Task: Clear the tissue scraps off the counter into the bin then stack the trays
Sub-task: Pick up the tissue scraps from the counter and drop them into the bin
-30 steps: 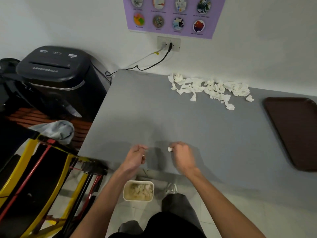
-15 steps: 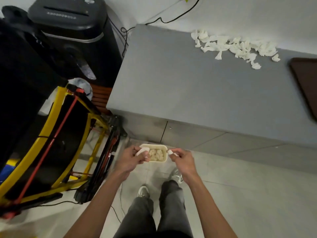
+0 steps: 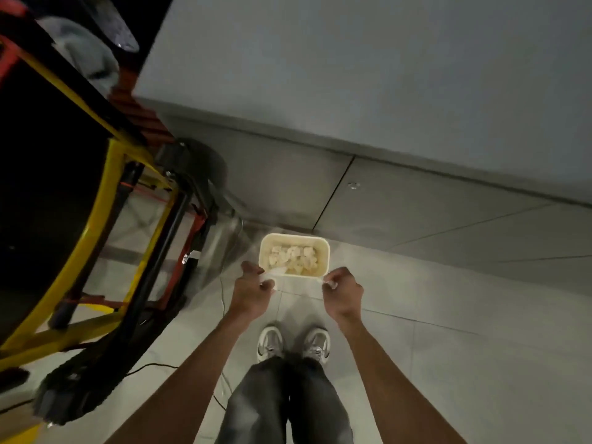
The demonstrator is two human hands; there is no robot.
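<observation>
L hand [image 3: 253,293] curled, pinching tissue scrap [image 3: 275,273] at near rim of bin [image 3: 294,236]. R hand [image 3: 344,291] pinches smaller scrap [image 3: 330,285]. Bin on floor, holds tissue pile [image 3: 293,257].

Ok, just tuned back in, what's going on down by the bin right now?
A person stands over the cream bin on the floor, beside the grey counter. The left hand pinches a white tissue scrap over the bin's near rim. The right hand pinches a smaller scrap by the near right corner. Neither piece is dropped yet. A layer of scraps lies in the bin.
</observation>
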